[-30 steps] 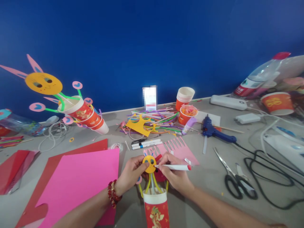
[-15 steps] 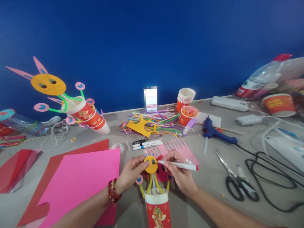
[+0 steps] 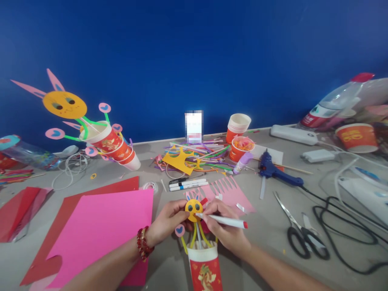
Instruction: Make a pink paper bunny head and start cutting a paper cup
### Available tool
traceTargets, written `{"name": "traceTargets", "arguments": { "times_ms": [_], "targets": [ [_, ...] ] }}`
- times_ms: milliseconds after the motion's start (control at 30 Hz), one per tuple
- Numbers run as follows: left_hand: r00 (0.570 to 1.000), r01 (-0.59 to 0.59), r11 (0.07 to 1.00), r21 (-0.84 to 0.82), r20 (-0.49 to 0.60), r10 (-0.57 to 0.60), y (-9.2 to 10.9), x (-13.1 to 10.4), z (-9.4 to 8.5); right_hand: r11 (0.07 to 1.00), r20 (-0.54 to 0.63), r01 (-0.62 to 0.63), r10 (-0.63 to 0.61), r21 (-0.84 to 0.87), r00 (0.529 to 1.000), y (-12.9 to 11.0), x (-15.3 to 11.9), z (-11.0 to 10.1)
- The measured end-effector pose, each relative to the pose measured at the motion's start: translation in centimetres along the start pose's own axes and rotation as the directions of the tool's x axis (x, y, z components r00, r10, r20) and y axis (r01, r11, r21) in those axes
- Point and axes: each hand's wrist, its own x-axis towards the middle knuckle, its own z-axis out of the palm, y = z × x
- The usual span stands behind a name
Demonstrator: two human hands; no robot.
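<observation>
White marker (image 3: 232,221) has shifted its tip from beside the yellow disc (image 3: 193,216) onto its lower face. Right hand (image 3: 228,228) grip holds the marker; left hand (image 3: 168,221) grip pinches the disc, above the red cup (image 3: 206,268). Apparent step: drawing facial detail — next stroke calls for a steady disc.

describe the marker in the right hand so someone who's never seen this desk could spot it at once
Below the blue wall, find the red-and-white cup at the bottom centre of the grey table. Just above it, the right hand holds the white marker, pointed at a small yellow face disc. Its red end sets it apart from the pens lying farther back.
</observation>
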Motion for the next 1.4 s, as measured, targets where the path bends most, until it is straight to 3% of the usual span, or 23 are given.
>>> {"name": "traceTargets", "arguments": {
  "times_ms": [500,1400],
  "targets": [
    [1.0,0.008,1.0,0.01,-0.001,-0.008,-0.14,0.14,-0.11,0.993,0.036,0.039,-0.035,-0.113,0.999,-0.54,0.19,0.26],
    [1.0,0.011,1.0,-0.017,0.002,-0.011,-0.4,0.17,-0.16,0.995,0.031,0.023,-0.02,-0.095,0.999,0.01,0.13,0.48]
  ]
}}
